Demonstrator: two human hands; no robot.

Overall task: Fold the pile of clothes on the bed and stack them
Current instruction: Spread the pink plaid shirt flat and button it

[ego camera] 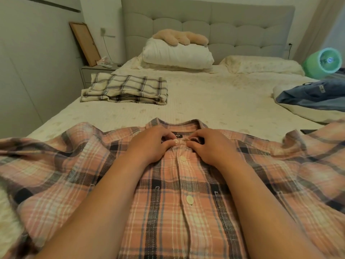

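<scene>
Head view. A bed (214, 94) with a pale patterned sheet and a grey tufted headboard (242, 30) fills the room; white pillows (177, 54), a folded cream plaid garment (127, 88) at far left, blue clothes (315, 96) at right and a green fan (325, 62) lie beyond. A pink plaid shirt (177, 193) is spread face up on the near edge, collar away from the viewer. The left hand (151, 144) and right hand (212, 144) meet just below the collar, fingers curled, each pinching the shirt's placket at the top button.
</scene>
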